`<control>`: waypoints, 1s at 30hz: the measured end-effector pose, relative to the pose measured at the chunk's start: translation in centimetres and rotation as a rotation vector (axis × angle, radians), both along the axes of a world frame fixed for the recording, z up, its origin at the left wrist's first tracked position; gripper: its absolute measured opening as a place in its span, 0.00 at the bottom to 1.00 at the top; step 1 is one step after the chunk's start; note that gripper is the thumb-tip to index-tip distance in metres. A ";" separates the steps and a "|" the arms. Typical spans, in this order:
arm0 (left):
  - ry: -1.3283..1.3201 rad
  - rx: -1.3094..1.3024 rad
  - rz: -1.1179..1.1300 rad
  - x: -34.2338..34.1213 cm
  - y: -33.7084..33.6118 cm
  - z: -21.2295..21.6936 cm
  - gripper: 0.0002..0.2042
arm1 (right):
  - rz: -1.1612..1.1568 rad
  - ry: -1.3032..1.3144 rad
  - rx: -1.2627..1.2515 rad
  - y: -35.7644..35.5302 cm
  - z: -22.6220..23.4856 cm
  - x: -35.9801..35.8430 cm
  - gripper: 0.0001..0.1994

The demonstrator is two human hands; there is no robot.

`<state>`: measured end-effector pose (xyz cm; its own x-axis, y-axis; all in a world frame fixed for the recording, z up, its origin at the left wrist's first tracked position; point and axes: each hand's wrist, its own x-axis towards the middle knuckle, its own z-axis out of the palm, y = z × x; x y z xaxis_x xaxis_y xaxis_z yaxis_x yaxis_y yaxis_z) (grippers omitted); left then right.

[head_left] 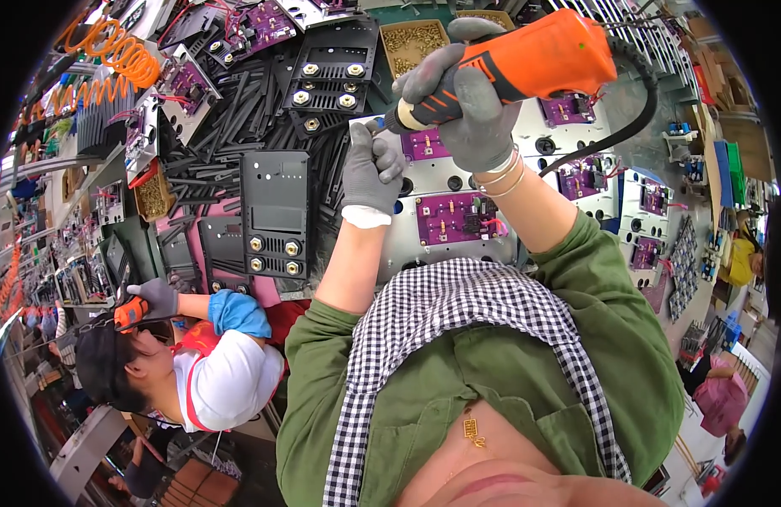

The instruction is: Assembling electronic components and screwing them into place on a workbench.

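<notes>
Left of the left hand [374, 173], in a grey knitted glove, lie heaped slim black strips [247, 127] and a black rectangular panel [276, 203] with brass hexagonal fittings. Purple circuit boards [445, 221] on silvery metal plates [403, 245] sit beneath both hands, partly hidden by the right hand [482, 135], likewise gloved. Lettering on the orange-and-black power driver [534, 59] is too small to read. The right fingers wrap its body, nose pointing left at the left hand's curled fingers; whether these pinch anything is unclear.
</notes>
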<state>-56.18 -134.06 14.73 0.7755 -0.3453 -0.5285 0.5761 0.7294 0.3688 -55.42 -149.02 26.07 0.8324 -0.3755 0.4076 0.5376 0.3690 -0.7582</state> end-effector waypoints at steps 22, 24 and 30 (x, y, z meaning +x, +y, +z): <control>0.100 0.288 -0.126 -0.3 2.0 -1.8 0.11 | -0.029 0.179 -0.462 0.4 -7.8 1.1 0.10; 0.107 0.307 -0.119 -0.5 2.1 -1.7 0.12 | -0.031 0.227 -0.480 0.6 -8.0 1.2 0.09; 0.123 0.352 -0.147 -0.8 2.2 -1.5 0.12 | -0.002 0.374 -0.482 1.1 -8.0 2.8 0.18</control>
<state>-56.96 -131.81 13.26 0.6546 -0.2293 -0.7203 0.7206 0.4773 0.5030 -52.65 -147.92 18.05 0.9515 -0.2230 0.2119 0.2027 -0.0635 -0.9772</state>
